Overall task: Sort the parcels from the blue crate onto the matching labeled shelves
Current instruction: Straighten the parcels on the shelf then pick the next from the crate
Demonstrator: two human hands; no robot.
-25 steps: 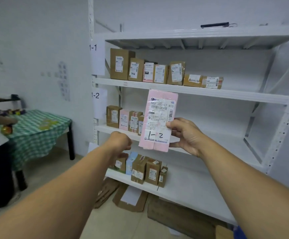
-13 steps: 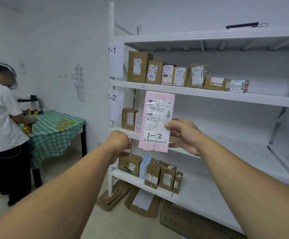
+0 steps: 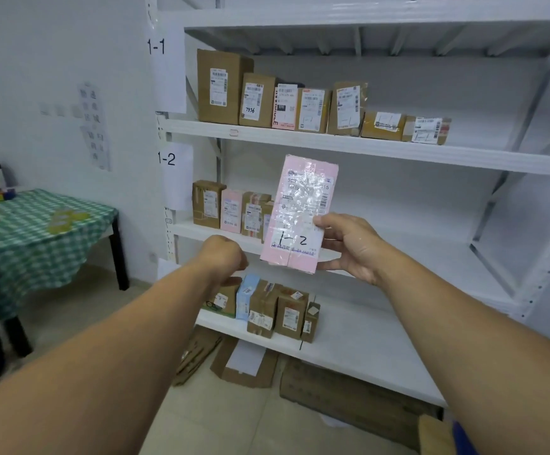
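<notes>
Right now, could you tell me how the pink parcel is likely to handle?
The pink parcel is probably light: the right hand holds it upright by one edge alone. It looks stiff, flat with no sag. Its glossy tape may be slippery, and stood on end it could tip on the shelf.

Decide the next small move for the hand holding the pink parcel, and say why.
Probably carry the pink parcel forward onto the shelf marked 1-2, right of its standing parcels: the right hand holds it before that shelf, and its handwriting reads 1-2.
</notes>
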